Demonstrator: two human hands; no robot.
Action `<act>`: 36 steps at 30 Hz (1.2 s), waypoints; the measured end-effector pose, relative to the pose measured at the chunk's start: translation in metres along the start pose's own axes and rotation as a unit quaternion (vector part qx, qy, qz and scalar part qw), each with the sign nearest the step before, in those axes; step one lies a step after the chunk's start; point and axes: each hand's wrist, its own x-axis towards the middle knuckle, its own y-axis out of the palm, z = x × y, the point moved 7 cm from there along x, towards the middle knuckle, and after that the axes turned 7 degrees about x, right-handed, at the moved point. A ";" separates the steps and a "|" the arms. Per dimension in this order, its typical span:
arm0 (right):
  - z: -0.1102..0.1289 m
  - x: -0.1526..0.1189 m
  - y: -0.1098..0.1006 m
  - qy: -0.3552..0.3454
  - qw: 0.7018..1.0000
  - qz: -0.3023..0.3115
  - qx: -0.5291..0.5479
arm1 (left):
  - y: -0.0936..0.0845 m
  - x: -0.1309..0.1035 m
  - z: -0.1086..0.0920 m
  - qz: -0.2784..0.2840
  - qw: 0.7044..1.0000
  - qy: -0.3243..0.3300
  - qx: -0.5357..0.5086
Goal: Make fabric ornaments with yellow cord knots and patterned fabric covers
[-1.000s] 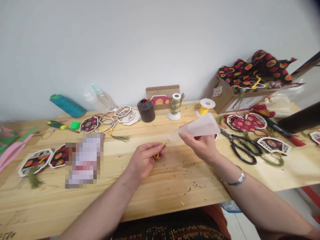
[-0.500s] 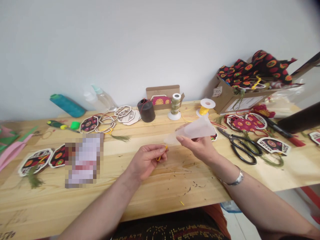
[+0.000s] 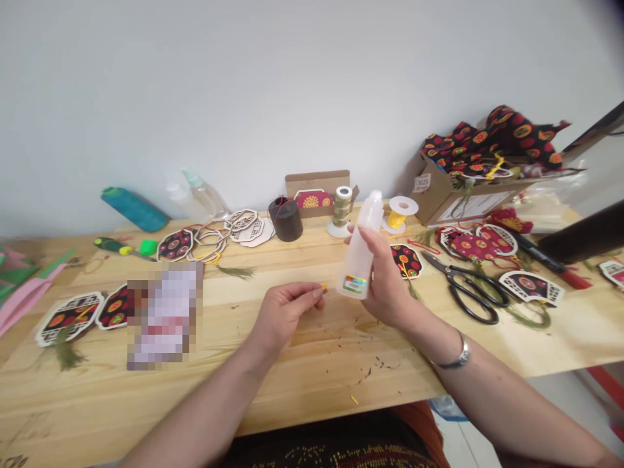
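My right hand [image 3: 390, 279] is wrapped round a translucent white squeeze bottle [image 3: 358, 260], held upright with a slight tilt, its nozzle up and a small coloured label near its base. To its left, my left hand [image 3: 292, 309] pinches a short bit of yellow cord [image 3: 324, 288] between thumb and forefinger; most of the cord is hidden by the fingers. Just behind my right hand lies a dark patterned ornament [image 3: 407, 262] with a tassel. Black-handled scissors [image 3: 470, 286] lie to the right of that hand.
Along the wall stand a teal thread cone [image 3: 135, 209], a black spool [image 3: 285, 220], a green thread spool [image 3: 342, 208] and a yellow cord spool [image 3: 398, 214]. A cardboard box [image 3: 439, 195] of patterned fabric sits back right. Framed ornaments [image 3: 71, 317] and a screwdriver [image 3: 114, 246] lie left.
My right hand has swung the bottle from lying slanted, base towards me, to nearly upright with the nozzle up. The left hand stays in place, and less of the yellow cord shows.
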 end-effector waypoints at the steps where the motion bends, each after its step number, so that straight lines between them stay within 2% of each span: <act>1: 0.000 0.002 0.002 0.002 1.000 0.022 -0.019 | -0.002 0.001 0.000 -0.013 1.000 -0.005 -0.006; 4: -0.009 0.007 0.009 0.057 0.996 0.069 -0.014 | -0.007 0.001 0.001 -0.044 0.999 -0.012 -0.018; 7: -0.026 0.014 0.015 0.112 0.992 0.055 0.006 | -0.009 0.001 0.000 -0.049 0.998 -0.009 -0.022; 14: -0.046 0.050 0.042 0.019 0.993 0.033 -0.109 | -0.008 -0.001 -0.002 -0.031 0.999 0.006 -0.024; 19: -0.064 0.063 0.060 0.029 0.981 0.050 -0.183 | -0.009 0.000 -0.002 -0.033 0.999 0.005 -0.034; 27: -0.061 0.058 0.064 0.045 0.969 0.086 -0.225 | -0.007 -0.002 -0.005 -0.024 0.999 0.008 -0.035; 32: -0.064 0.058 0.065 0.067 0.952 0.110 -0.277 | -0.007 -0.001 -0.004 -0.027 0.999 0.009 -0.031; 36: -0.050 0.054 0.056 0.082 0.946 0.115 -0.293 | -0.008 -0.001 -0.005 -0.026 0.999 0.016 -0.033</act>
